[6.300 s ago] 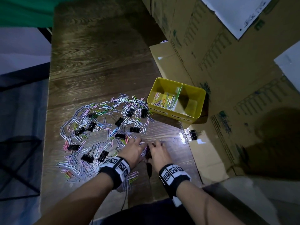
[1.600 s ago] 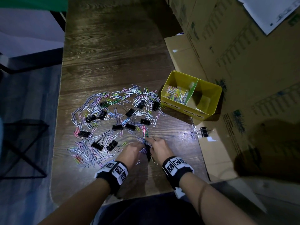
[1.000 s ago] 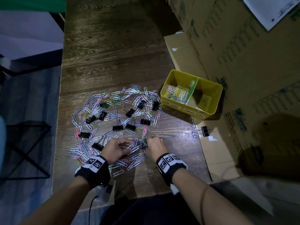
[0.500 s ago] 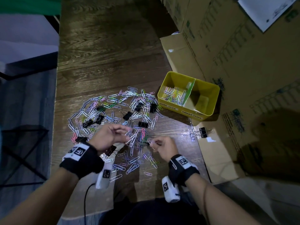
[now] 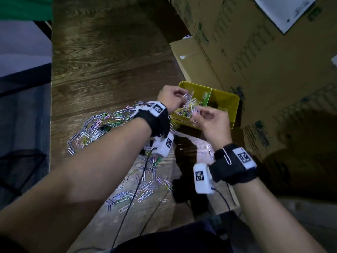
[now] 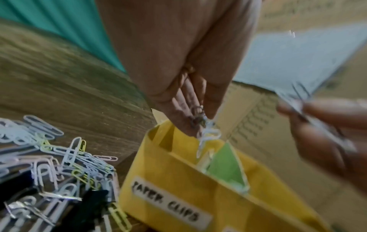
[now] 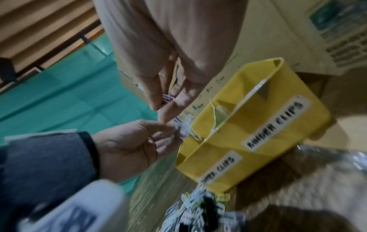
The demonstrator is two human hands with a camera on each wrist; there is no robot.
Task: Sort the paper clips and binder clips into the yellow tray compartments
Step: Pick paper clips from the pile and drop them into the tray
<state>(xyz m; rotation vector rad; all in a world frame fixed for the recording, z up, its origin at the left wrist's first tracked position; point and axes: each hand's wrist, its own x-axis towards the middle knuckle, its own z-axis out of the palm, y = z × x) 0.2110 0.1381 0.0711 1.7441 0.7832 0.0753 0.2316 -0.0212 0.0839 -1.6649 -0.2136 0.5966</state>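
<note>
while the dark wooden table (image 5: 109, 70) fills most of the head view, a wall of cardboard boxes (image 5: 264, 70) crowds its right side, standing right behind the yellow tray (image 5: 231, 105). the tray is split by a green divider (image 6: 224, 163) into a left compartment labelled paper clips, already holding a small heap, and a right one labelled binder clips. both hands hover over the left compartment – the left hand (image 5: 169, 97) pinches a dangling bunch of paper clips (image 6: 206, 133) between thumb and fingertips, and the right hand (image 5: 213, 121) pinches a few more just beside it. on the table to the left of the tray lies the loose pile of coloured paper clips (image 5: 94, 125), with black binder clips (image 6: 87, 208) mixed in – the left forearm hides much of it from the head view. thin black cables (image 5: 131, 201) trail from the wrist cameras across the nearer clips. one stray clip (image 5: 227, 157) is caught on the right wristband.
</note>
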